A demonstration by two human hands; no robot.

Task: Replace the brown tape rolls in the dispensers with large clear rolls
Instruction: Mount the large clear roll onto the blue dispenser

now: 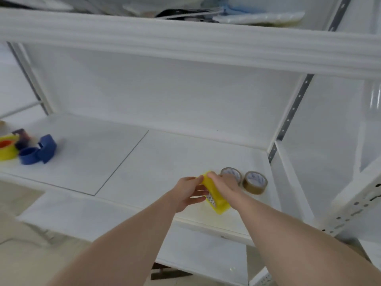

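A person's two bare forearms reach forward over a white shelf (144, 162), seen from a camera on the head. Both hands meet at the shelf's front right, clamped on a yellow dispenser (214, 195). The left hand (188, 194) grips its left side, fingers curled around the near face; the right hand (223, 183) covers its far right end from above. The dispenser's long axis runs from upper left, away from the person, down to lower right, toward them, and a patterned roll core shows in its near side. Whether that roll is brown or clear cannot be told through the blur. Just beyond the right hand lie two brown rolls flat on the shelf: the first roll (231, 174) is partly hidden by the right fingers, the second roll (255, 182) sits just to its right, apart from the hand. The right hand is plainly the nearer to both. Far off at the shelf's left end rest a blue dispenser (44, 149) and another yellow roll (8, 149), well away from either hand.
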